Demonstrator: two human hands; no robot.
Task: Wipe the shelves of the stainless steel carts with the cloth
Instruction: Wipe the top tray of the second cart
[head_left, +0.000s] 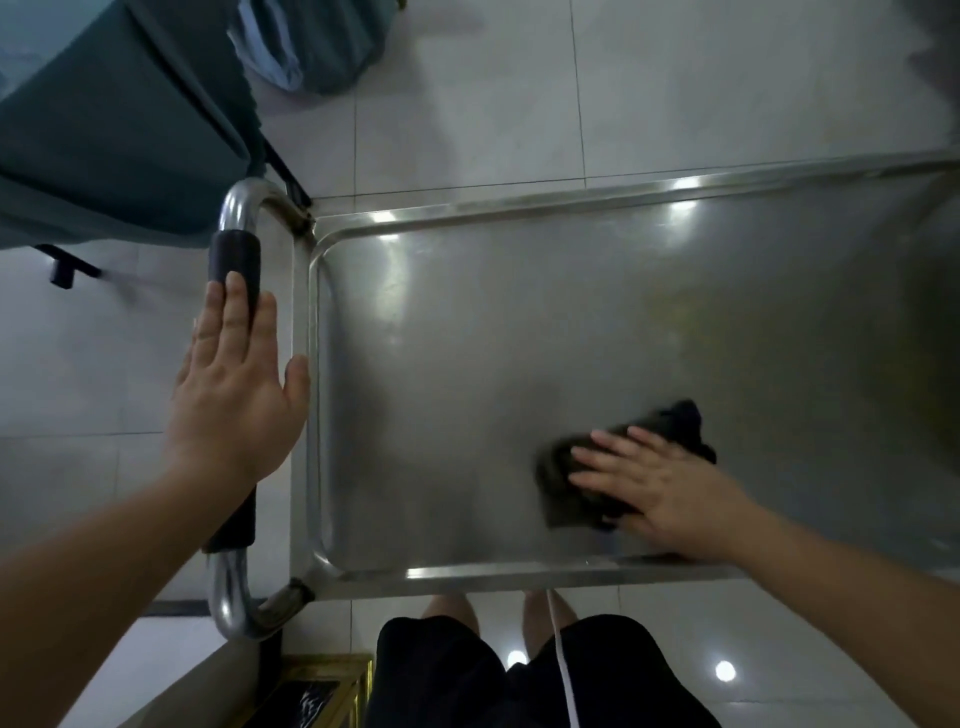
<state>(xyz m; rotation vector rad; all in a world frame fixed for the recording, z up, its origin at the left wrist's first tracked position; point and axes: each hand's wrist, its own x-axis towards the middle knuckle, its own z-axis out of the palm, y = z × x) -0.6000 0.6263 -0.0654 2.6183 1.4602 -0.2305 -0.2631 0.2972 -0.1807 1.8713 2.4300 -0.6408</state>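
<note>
The right hand (660, 483) covers most of the cloth (566, 493); the cloth's outline is motion-blurred. The shelf (519, 322) runs off the frame's right edge. The left hand (234, 384) hides the handle's (236, 254) middle section.

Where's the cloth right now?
In the head view, the dark cloth lies on the cart's top shelf, lower right, near its front rim, pressed flat under the right hand.

Bare forearms, no sleeves in view; black shorts (457, 675); a thin white cord (563, 665) hangs down the front.
</note>
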